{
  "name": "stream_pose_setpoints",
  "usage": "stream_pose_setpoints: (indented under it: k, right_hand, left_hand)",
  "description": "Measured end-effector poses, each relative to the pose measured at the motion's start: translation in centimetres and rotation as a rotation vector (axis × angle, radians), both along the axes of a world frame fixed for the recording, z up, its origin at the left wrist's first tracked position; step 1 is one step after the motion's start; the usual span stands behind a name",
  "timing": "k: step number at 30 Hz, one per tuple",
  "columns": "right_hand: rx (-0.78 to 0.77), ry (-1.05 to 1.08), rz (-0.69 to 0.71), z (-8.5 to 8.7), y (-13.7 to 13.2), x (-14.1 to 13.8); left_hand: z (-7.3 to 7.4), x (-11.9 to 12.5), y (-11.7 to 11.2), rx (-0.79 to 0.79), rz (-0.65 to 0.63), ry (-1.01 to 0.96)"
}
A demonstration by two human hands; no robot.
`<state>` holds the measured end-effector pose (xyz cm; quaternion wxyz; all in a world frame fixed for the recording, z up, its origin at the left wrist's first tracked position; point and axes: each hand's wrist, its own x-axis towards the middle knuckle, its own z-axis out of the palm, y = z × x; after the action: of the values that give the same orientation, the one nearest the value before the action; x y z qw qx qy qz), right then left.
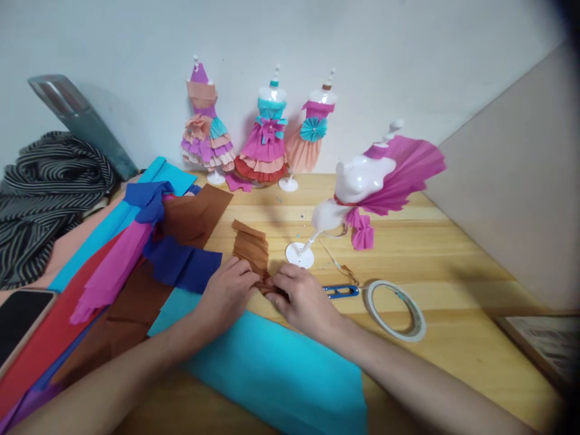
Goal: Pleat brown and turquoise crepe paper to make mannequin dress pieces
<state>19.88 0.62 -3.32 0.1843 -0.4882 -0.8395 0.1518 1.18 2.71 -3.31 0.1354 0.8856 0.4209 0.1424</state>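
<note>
Both my hands meet at a strip of brown crepe paper (252, 249) near the middle of the table. My left hand (231, 287) is closed on its near edge, fingers bent over the paper. My right hand (301, 296) pinches the gathered end of the same strip, thumb beneath. The strip's far part lies pleated on the wood. Just beyond my right hand stands a small white mannequin (362, 178), tilted on its round base, with a magenta pleated paper piece (408, 175) spreading from its back. A turquoise paper sheet (281, 368) lies under my wrists.
Three dressed mini mannequins (207, 121) stand along the wall. Right of my hand lie a blue cutter (341, 292) and a tape roll (369, 308). Coloured paper (113, 260), a phone (22, 326) and striped cloth (54, 187) crowd the left. A framed item (544, 350) sits at right.
</note>
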Motion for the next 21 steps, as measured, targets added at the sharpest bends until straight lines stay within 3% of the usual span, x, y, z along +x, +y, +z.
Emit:
stream_pose_setpoints:
  k: [5,12,21]
  right_hand:
    - [-0.071,0.025,0.021,0.4,0.1,0.1]
    - [-0.013,0.037,0.037,-0.3,0.2,0.4]
    - [0.002,0.004,-0.006,-0.3,-0.2,0.2]
  left_hand:
    - [0.0,-0.1,0.1,-0.018,-0.005,-0.045]
    - [1.4,-1.4,0.7,-0.188,0.072,-0.196]
    - [1.3,-1.1,1.0,-0.088,0.054,0.024]
